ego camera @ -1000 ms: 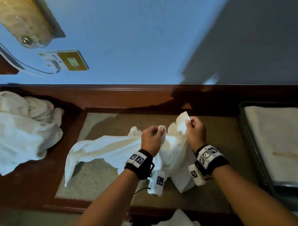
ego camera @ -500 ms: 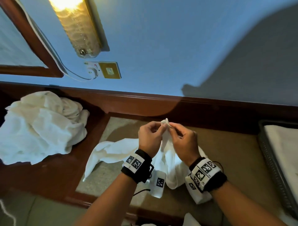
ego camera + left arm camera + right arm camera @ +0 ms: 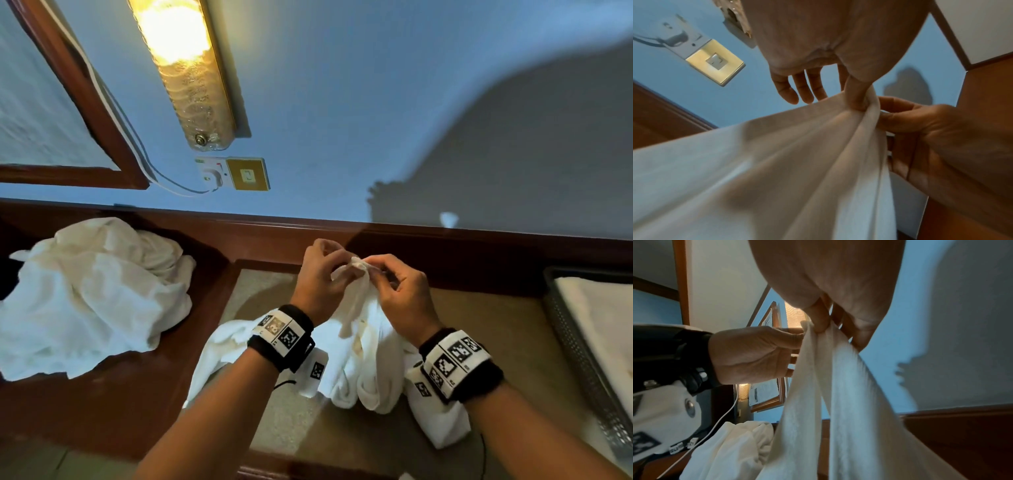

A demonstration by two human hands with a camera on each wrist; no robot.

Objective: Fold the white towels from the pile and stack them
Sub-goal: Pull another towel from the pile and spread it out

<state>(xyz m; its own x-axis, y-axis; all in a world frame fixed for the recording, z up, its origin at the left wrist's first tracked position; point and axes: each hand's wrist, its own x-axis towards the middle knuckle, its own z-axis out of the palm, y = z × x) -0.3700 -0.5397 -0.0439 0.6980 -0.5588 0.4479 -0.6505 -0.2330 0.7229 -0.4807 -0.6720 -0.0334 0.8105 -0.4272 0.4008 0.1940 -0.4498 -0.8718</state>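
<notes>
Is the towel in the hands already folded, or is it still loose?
Still loose. Left hand and right hand pinch the towel at one bunched corner, and the rest hangs in uneven drapes onto the table.

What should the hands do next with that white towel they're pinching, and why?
Probably slide apart along the edge. The left hand and right hand pinch the bunched white cloth towel at nearly one spot, the rest hanging crumpled onto the tan mat; spreading it would let folding start.

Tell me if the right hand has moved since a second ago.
Yes. The right hand closed in leftward on the left hand and rose against the wooden ledge.
</notes>
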